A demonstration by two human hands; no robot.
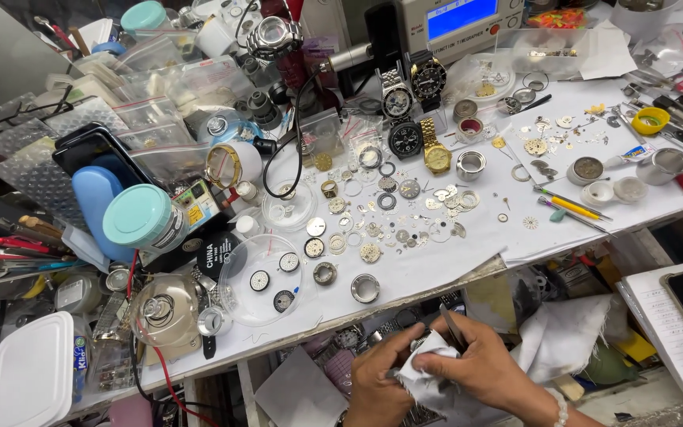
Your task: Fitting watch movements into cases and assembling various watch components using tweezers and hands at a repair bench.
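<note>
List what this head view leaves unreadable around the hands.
- Whatever the white cloth wraps: covered by cloth and fingers.
- Left hand: wrist cut off by the bottom edge.
- Dark tool in the right hand: too thin to identify.

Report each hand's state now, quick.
Left hand: closed on a white cloth.
Right hand: pinching the same cloth, with dark tweezers held between its fingers.
</note>
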